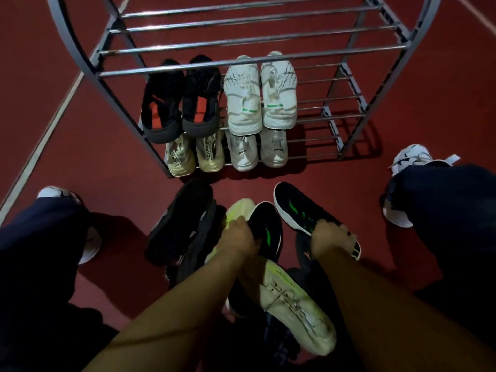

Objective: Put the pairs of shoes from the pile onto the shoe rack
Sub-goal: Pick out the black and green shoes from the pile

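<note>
A grey metal shoe rack (346, 89) stands ahead on the red floor. Its middle shelf carries a black pair with orange insoles (179, 100) and a white pair (260, 95). A cream pair (194, 154) and another white pair (256, 150) sit on the shelf below. The pile lies between my legs. My left hand (239, 237) grips a black shoe with a green stripe (265, 229) at its heel. Its mate (300, 208) is held by my right hand (331, 237), just to the right. Both shoes point toward the rack.
Black shoes (182, 224) lie at the pile's left, and a cream shoe with yellow-green trim (298, 299) lies under my forearms. My own white-shod feet (408, 162) stand on both sides of the pile. The right part of each rack shelf and the top shelf hold nothing.
</note>
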### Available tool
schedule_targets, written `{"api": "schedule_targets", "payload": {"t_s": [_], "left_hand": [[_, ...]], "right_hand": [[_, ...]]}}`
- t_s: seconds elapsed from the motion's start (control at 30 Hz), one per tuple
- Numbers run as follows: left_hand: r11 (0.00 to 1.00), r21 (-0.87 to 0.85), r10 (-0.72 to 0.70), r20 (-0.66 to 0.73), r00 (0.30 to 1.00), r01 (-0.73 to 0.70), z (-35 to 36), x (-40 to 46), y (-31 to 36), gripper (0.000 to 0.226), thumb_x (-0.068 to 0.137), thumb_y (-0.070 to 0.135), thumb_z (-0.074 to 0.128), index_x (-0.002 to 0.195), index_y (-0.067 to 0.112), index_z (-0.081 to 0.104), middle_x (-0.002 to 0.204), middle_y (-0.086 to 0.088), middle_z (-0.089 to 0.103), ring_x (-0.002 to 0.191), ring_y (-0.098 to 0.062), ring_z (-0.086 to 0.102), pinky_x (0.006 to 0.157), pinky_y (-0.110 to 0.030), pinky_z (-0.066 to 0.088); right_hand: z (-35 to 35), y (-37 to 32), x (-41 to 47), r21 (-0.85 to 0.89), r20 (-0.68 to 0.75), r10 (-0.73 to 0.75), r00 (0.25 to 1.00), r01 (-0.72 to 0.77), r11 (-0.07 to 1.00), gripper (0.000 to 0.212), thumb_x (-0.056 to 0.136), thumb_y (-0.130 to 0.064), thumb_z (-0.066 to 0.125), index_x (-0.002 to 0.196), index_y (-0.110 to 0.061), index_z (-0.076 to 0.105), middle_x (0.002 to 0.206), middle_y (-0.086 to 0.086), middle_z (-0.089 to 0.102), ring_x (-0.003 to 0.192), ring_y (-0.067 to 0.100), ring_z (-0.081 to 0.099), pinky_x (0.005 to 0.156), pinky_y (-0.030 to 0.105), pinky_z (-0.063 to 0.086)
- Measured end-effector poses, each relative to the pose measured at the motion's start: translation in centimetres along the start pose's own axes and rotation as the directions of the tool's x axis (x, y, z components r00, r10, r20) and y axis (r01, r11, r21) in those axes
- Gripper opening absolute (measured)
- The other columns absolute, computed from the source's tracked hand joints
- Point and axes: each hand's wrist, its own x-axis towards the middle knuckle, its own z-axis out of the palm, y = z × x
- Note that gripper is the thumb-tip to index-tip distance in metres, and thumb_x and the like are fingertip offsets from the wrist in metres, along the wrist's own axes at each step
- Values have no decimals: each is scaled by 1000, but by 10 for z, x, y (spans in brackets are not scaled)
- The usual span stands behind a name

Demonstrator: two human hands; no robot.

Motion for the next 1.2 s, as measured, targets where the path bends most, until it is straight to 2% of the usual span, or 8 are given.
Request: {"api": "schedule_targets", "payload": {"t_s": [0.3,0.47,0.57,0.77,0.9,1.0,1.1,1.2], "left_hand": [[946,-272,-208,-91,974,176,-2,-4,-34,38,86,40,48,113,19,65,116,-14,67,104,-38,63,92,-40,51],[993,-41,-113,-481,870,106,-18,-14,-34,31,94,36,43,110,15,60,120,-13,63,116,-36,55,89,-44,47],[994,101,84,-584,807,-30,-25,-12,-41,34,92,31,47,116,14,64,139,-2,56,132,-27,42,96,-43,46],[941,-265,-64,-749,660,-209,-59,-24,-31,31,91,28,41,93,3,58,91,-23,66,86,-42,61,69,-43,42],[864,-451,-76,-559,826,-226,-98,-11,-16,29,91,26,39,92,8,61,97,-18,66,94,-37,59,77,-39,41],[822,-550,-87,-377,922,-147,-81,-1,-1,45,84,33,36,102,5,66,108,-21,68,102,-38,61,89,-43,49],[609,-792,-123,-144,982,-39,-45,1,11,40,88,31,42,111,9,66,115,-18,68,103,-36,65,95,-48,51],[311,-950,82,55,995,26,-31,2,30,38,97,39,47,113,11,67,109,-13,72,98,-29,70,91,-43,54]], "right_hand": [[-24,-34,-18,282,-324,-107,940,204,938,25,97,-36,44,105,-14,54,108,11,67,100,33,63,75,38,42],[-12,-44,-21,532,60,-430,901,336,777,23,97,-32,50,92,-19,68,96,8,70,95,32,66,71,34,52],[-7,-42,-26,463,81,-491,867,404,789,31,97,-30,48,119,-21,67,124,5,66,110,27,62,86,33,52],[0,-34,-21,585,248,-507,826,290,758,36,94,-30,51,106,0,67,111,25,67,100,41,64,76,41,54],[-12,-45,-29,776,195,-480,855,165,609,32,96,-36,46,108,-22,71,108,1,68,96,26,64,77,36,50],[-25,-59,-31,916,378,-383,843,-282,285,47,91,-61,43,108,-23,65,104,2,65,98,19,59,73,33,49],[-22,-48,-30,903,427,-415,803,-403,149,69,69,-62,75,124,-21,65,113,2,73,108,22,67,96,41,52],[-16,-23,-24,925,375,-349,859,-372,80,50,75,-29,81,119,-11,66,109,11,74,99,29,71,96,45,53]]}}
